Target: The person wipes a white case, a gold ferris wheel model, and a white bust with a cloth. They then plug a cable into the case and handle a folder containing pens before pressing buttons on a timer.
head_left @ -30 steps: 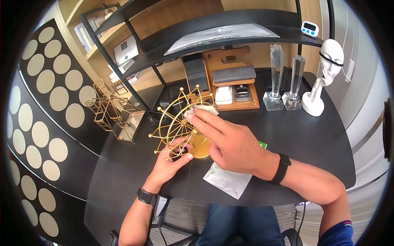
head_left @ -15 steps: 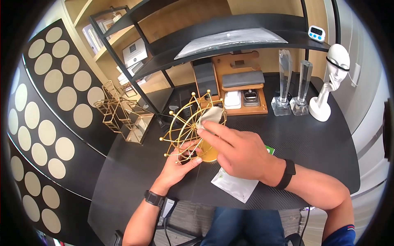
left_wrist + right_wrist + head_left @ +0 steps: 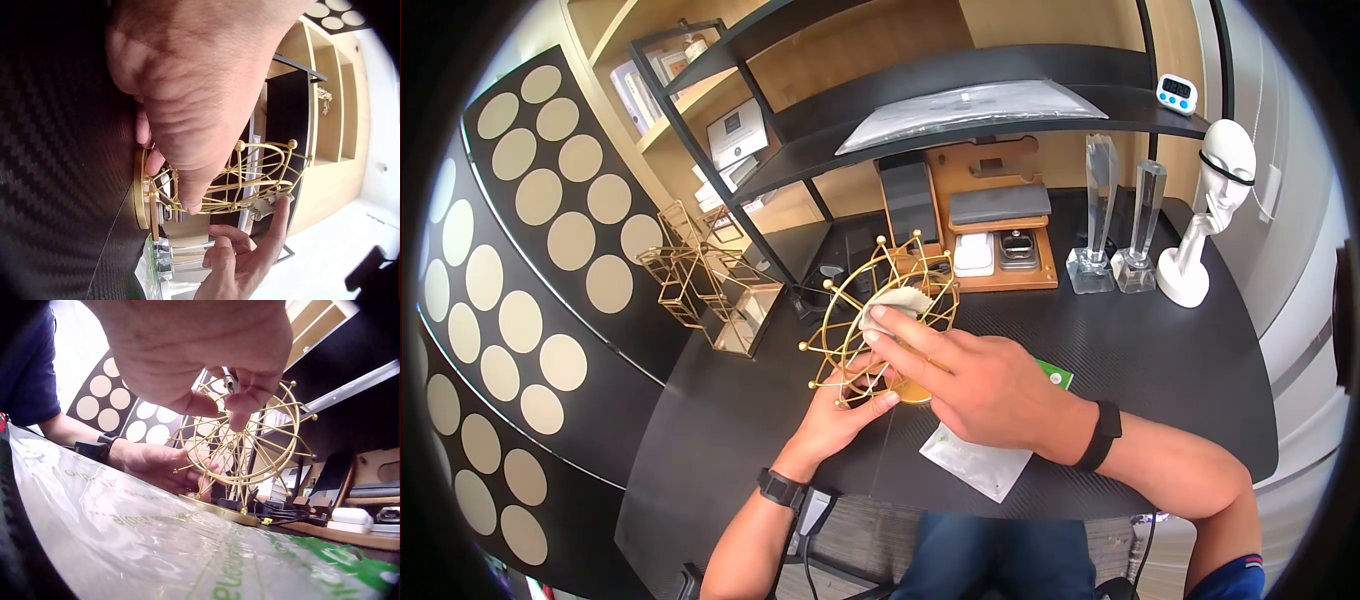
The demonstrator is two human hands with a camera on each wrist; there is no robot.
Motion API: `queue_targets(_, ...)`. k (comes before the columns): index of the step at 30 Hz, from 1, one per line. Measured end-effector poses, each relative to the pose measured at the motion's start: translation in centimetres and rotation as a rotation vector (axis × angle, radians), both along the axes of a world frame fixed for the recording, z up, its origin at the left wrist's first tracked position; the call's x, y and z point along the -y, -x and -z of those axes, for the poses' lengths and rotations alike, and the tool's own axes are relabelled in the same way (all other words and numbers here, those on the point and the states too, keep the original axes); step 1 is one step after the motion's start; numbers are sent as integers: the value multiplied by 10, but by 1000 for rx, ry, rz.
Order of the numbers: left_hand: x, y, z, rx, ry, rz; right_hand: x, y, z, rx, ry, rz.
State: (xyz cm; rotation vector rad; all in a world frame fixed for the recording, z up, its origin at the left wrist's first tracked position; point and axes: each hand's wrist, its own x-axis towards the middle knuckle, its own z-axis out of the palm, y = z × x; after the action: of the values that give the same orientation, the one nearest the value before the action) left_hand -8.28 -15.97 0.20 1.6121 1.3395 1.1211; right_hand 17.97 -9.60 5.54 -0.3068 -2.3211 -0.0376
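A gold wire Ferris wheel ornament (image 3: 828, 328) stands on the black desk on its round gold base (image 3: 225, 514). My left hand (image 3: 830, 425) grips the ornament low down, with the thumb at the near side and the other fingers partly hidden behind the wires. Against the upper part of the wheel, my right hand (image 3: 1000, 390) pinches a pale grey cloth (image 3: 897, 300) with a zigzag edge. In the left wrist view, the cloth (image 3: 265, 207) lies over the rim under the right fingertips.
A white and green plastic packet (image 3: 975, 465) lies under my right hand. Left of the wheel stands a gold geometric frame (image 3: 710, 285). Behind are a wooden organizer (image 3: 1000, 283), two crystal trophies (image 3: 1090, 270), a white head figure (image 3: 1185, 275) and a black shelf (image 3: 800, 178).
The cloth went from bunched at the wheel's upper right to standing up from my right fingers, and now lies flatter over the wheel. My left hand keeps its hold. The head view has shifted slightly.
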Motion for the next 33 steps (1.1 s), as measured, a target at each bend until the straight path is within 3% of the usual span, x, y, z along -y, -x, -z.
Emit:
queue_targets(12,1,0,2,28,6,-14,4,-2,-5,18,-4,14)
queue_targets(24,-1,2,6,61,-18,-8,-7,2,21,-19,-125,41)
queue_targets(33,-2,5,8,62,-16,-2,-1,-1,11,86,-90,20)
